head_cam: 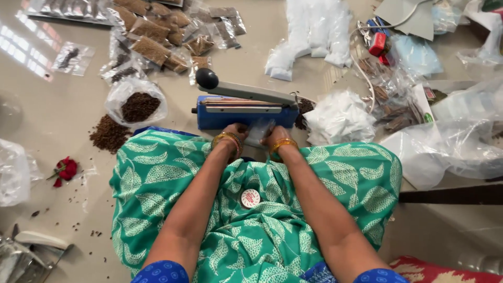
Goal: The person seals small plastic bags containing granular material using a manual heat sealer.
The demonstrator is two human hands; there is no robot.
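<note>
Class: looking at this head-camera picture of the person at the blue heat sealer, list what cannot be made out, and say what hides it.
- Left hand and right hand: fingers curled around a small clear pouch; its contents are too small to tell.
- Blue heat sealer: its front is behind the hands.
- Metal tool, head view: cut off by the bottom-left edge.

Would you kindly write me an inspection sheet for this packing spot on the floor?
Surface: beige floor, loose brown spice spilled on it.
Job's things: blue heat sealer, arm raised; clear pouch at its front edge.
Clutter: filled packets, open spice bag, white bags, red rose.
Hands: left hand and right hand both hold the pouch.
Cables: white cord beside the sealer.
Surroundings: crumpled plastic sheeting on the right.
</note>
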